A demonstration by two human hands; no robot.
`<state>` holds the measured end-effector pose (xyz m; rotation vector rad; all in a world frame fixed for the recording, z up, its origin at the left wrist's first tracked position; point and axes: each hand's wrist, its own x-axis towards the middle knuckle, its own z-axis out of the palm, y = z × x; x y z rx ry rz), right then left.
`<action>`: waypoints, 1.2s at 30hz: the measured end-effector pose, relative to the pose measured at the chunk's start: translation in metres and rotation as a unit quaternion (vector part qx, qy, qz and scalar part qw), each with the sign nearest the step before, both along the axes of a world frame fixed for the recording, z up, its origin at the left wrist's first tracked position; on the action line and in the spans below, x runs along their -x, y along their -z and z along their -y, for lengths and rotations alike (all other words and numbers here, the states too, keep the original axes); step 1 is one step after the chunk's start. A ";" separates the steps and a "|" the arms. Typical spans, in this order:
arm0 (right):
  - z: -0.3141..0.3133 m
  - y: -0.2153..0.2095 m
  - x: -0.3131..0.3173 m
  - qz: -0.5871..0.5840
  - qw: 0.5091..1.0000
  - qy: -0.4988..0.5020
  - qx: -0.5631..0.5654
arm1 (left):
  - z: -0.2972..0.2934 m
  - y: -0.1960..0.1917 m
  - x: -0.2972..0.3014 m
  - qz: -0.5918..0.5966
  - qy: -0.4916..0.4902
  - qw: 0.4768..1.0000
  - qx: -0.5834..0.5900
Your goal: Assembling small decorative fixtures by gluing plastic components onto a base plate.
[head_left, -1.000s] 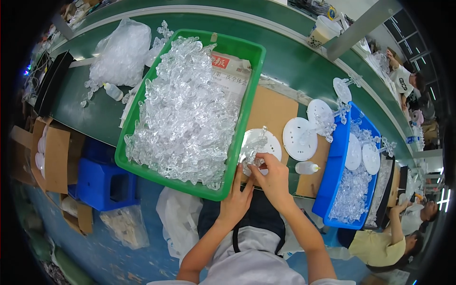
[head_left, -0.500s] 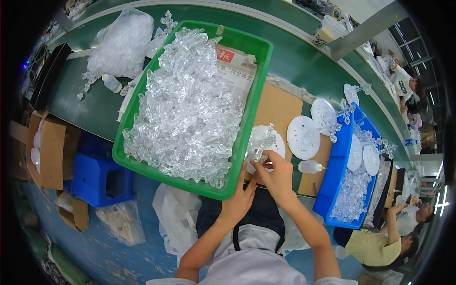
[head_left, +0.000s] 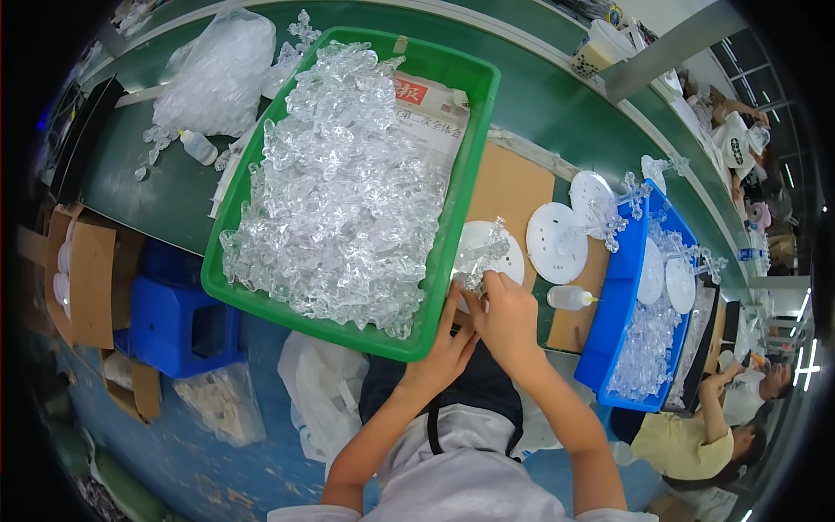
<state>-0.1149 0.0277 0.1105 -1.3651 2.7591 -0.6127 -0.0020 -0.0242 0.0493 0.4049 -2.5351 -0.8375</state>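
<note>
My two hands meet at the near edge of a white round disc [head_left: 511, 262] with a clear plastic branched piece [head_left: 484, 254] standing on it. My left hand [head_left: 447, 346] is closed at the disc's near left edge, its fingers partly hidden behind the green tray's corner. Thumb and finger of my right hand [head_left: 506, 318] pinch at the foot of the clear plastic piece; the exact contact is hidden. Beside them the green tray [head_left: 478, 165] holds a heap of clear plastic pieces [head_left: 344, 191] on newspaper. A small squeeze bottle [head_left: 570, 297] lies to the right of my right hand.
More white discs [head_left: 555, 252] with clear pieces lie on brown cardboard [head_left: 509, 187]. A blue bin [head_left: 619, 304] at the right holds clear parts and discs. At the left are a plastic bag [head_left: 217, 78], another bottle [head_left: 199, 147] and a blue stool [head_left: 178, 335]. Co-workers [head_left: 691, 444] sit at far right.
My right fingers have shifted slightly left and up against the foot of the clear piece. My left hand stays nearly in place at the disc's edge.
</note>
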 end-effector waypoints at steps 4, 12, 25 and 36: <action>-0.003 -0.002 0.008 0.021 1.000 -0.019 0.000 | -0.001 0.005 0.003 0.006 0.011 0.997 -0.072; 0.010 -0.004 0.011 -0.021 0.996 -0.066 -0.052 | -0.006 0.005 0.002 0.026 -0.025 0.997 -0.064; -0.006 -0.005 0.020 0.080 0.996 -0.037 -0.023 | -0.021 -0.013 0.019 -0.175 -0.143 0.868 -0.443; -0.060 -0.002 0.012 0.363 0.873 0.129 0.299 | -0.032 -0.031 0.040 -0.231 -0.014 0.660 -0.715</action>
